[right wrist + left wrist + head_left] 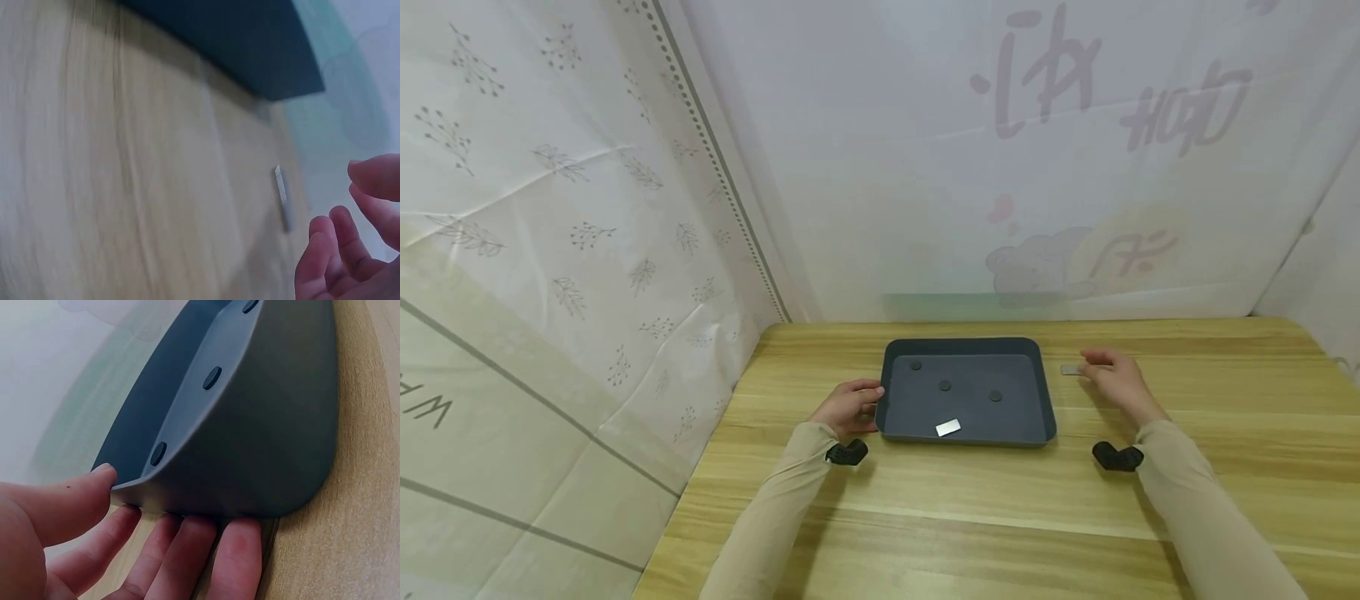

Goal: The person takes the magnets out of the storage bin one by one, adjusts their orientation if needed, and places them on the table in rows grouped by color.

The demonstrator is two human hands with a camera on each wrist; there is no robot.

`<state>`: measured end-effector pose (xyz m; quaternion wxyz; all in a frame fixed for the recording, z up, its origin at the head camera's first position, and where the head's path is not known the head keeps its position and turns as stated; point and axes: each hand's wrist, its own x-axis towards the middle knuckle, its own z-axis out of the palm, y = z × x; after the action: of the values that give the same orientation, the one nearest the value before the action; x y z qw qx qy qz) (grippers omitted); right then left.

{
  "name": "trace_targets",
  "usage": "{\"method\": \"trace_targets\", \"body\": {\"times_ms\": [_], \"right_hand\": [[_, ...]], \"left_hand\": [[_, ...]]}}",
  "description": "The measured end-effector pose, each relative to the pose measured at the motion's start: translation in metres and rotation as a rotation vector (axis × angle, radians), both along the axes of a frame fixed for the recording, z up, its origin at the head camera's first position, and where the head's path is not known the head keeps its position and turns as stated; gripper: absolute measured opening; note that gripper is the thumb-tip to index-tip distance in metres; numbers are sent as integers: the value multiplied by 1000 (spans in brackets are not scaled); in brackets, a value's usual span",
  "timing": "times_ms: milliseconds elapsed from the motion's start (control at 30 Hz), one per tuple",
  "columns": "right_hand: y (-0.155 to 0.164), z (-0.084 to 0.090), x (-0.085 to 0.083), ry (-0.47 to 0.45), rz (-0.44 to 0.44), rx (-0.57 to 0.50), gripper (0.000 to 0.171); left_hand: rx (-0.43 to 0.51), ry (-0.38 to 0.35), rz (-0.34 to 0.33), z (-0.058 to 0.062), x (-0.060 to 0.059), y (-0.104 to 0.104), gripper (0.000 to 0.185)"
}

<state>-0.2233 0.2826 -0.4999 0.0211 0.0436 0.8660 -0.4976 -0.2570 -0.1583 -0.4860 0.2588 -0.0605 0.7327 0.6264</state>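
Observation:
A dark grey tray point(962, 342) lies mid-table. Inside it are three dark round discs point(945, 385) and a small silvery plate point(948, 427). My left hand point(850, 406) holds the tray's left edge. In the left wrist view the thumb point(81, 490) sits on the rim and the fingers point(240, 547) lie against the outer wall point(262, 437); the discs point(159, 453) show inside. My right hand point(1112, 379) hovers right of the tray, fingers loosely curled and empty. A second small metal plate point(1070, 369) lies on the table just beyond its fingertips, also seen as the plate point(282, 197) near the hand point(356, 197).
The wooden table point(1000, 517) is walled by pale printed sheets on the left, back and right. Black wrist cameras point(846, 452) sit on both forearms. The tray's corner point(244, 37) shows at the top of the right wrist view.

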Motion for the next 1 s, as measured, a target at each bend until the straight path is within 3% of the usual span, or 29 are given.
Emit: {"method": "trace_targets", "body": {"times_ms": [300, 533, 1000], "right_hand": [[-33, 27, 12, 170, 12, -40, 42], [-67, 42, 19, 207, 80, -79, 40], [-120, 17, 22, 187, 185, -164, 32]], "left_hand": [[-8, -16, 5, 0, -1, 0, 46], [13, -24, 14, 2, -1, 0, 45], [49, -48, 8, 3, -4, 0, 46]]}}
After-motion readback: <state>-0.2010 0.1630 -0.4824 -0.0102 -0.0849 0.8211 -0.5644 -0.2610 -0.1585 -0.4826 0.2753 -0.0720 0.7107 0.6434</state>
